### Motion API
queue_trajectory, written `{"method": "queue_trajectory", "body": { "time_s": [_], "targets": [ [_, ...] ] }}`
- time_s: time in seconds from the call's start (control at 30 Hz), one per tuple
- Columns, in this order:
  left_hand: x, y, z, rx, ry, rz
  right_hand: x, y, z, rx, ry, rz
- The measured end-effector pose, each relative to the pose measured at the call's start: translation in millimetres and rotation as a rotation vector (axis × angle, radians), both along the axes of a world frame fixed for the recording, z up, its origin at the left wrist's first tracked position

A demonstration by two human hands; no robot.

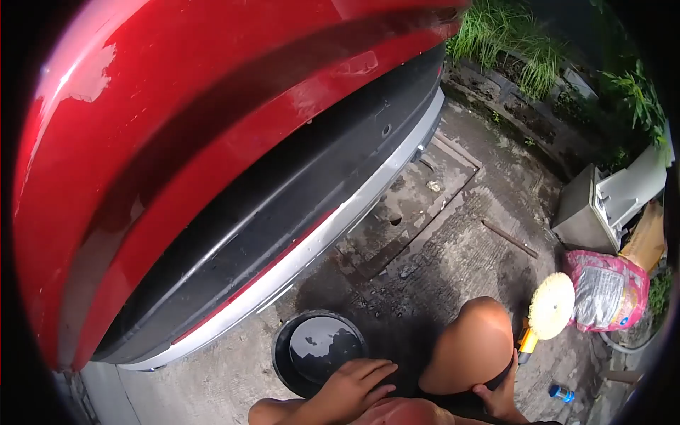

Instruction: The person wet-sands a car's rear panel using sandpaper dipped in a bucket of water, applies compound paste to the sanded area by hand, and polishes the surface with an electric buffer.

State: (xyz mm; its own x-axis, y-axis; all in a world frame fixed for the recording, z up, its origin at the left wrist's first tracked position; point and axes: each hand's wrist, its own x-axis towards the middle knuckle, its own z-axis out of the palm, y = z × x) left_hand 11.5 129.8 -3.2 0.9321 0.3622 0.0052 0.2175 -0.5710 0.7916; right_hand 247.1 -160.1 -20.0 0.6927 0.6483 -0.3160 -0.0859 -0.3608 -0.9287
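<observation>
My left hand [358, 382] lies loosely over my left knee with its fingers stretched out, holding nothing. Close beside it on the ground is a round black bucket [283, 354], with dark liquid reflecting the sky. My right hand [501, 398] rests against my right leg below the bent knee, thumb apart from the fingers. Just beyond its fingertips is a tool with a yellow and black handle [526, 343] and a round, cream, fluffy pad [552, 306]. Whether the fingertips touch the handle is hard to tell; no grip on it shows.
A red car body [212, 92] with a black lower bumper [304, 177] fills the upper left. On the wet concrete [453, 241] lie a rusty bar [509, 239] and a small blue container [562, 394]. A pink bag [609, 290] and a metal box [577, 212] stand at right.
</observation>
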Motion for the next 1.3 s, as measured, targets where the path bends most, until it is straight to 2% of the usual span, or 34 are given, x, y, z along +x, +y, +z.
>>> {"method": "queue_trajectory", "body": {
  "time_s": [0.07,0.2,0.23,0.33,0.4,0.47,0.53,0.63,0.87,1.17,1.3],
  "targets": [
    [4,7,-11,0.003,-0.013,0.068,10,11,1,0.125,0.046,0.064],
    [26,34,12,0.293,-0.078,0.211,43,38,-6,0.221,0.163,0.186],
    [32,46,15,0.483,-0.142,0.223,52,48,-10,0.239,0.194,0.216],
    [41,69,50,0.887,-0.082,0.296,80,67,-20,0.275,0.249,0.31],
    [47,85,73,1.309,0.012,0.354,97,80,-28,0.294,0.283,0.363],
    [66,104,109,1.674,-0.011,0.509,110,91,-32,0.313,0.309,0.408],
    [94,114,144,1.878,0.106,0.737,124,100,-37,0.327,0.333,0.454],
    [126,128,171,1.956,0.126,0.871,143,110,-44,0.347,0.369,0.514],
    [156,147,178,1.84,0.252,1.061,166,118,-50,0.375,0.428,0.573],
    [164,166,191,1.901,0.137,1.043,174,110,-48,0.387,0.439,0.567],
    [153,162,196,1.955,0.189,1.061,170,102,-46,0.388,0.436,0.55]
  ]
}}
